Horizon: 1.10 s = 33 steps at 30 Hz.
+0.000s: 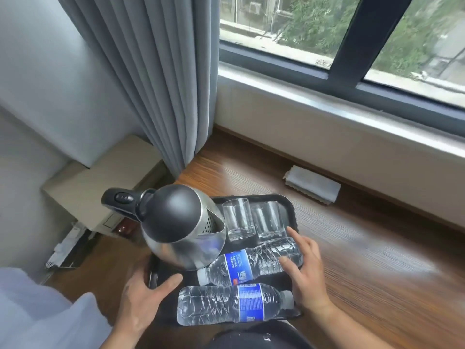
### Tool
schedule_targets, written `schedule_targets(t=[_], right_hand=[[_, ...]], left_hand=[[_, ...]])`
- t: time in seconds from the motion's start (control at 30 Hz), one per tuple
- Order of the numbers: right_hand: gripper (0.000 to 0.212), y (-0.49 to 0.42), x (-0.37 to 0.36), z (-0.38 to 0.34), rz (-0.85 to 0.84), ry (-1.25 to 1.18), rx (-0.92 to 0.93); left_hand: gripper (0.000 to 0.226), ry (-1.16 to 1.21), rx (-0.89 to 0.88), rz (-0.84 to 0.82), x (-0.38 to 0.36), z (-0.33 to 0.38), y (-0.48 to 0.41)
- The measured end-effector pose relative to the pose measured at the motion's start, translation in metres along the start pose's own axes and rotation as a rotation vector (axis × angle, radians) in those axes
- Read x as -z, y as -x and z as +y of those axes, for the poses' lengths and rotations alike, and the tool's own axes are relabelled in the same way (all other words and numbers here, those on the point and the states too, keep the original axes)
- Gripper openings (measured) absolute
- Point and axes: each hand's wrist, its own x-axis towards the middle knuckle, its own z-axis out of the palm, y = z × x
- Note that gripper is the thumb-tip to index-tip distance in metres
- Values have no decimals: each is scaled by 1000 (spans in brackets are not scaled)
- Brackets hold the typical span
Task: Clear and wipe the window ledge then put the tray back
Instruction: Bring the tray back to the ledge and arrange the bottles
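Observation:
A black tray (289, 205) sits at the left end of the wooden window ledge (364, 248). It carries a steel kettle (181, 227) with a black lid, two empty glasses (237, 219), and two water bottles (251, 265) lying on their sides. My left hand (143, 295) grips the tray's left rim, thumb on top. On the tray's right side lies my right hand (307, 273), its fingers over the end of the upper bottle. A folded white cloth (312, 185) lies on the ledge by the wall under the window.
A grey curtain (156, 79) hangs at the ledge's left end. The window (352, 41) with a dark frame runs above the pale wall. A beige box-like unit (100, 182) stands on the floor to the left. White fabric (37, 311) fills the lower left corner.

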Motion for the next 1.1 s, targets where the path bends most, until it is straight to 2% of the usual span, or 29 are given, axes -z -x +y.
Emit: schedule_targets(t=[0.1,0.23,0.33,0.47,0.53,0.73,0.8,0.9,1.1], right_hand=[[61,-25,-18,1,16,31,-34],[59,-49,-37,4,51,38,-78],[58,-62,-53,0,91,47,-112],[56,-68,-71,-3,193,45,-159],[56,-71,-82,-2,236,52,-193],[56,-80,-113,6,392,83,-264],[56,-83,-125,10,433,87,-289],[55,-85,-142,16,481,83,-313],[52,-93,-164,22,560,79,-360]], left_hand=[[64,2,7,-33,6,2,-38],[82,-40,-1,-90,10,5,-83],[85,-33,8,-145,13,14,-119],[120,-110,-39,-217,19,22,-162],[120,-126,-60,-251,17,27,-186],[98,-140,-120,-387,6,28,-250],[106,-159,-131,-418,3,28,-267],[137,-202,-144,-459,0,26,-292],[142,-271,-165,-534,-6,32,-320]])
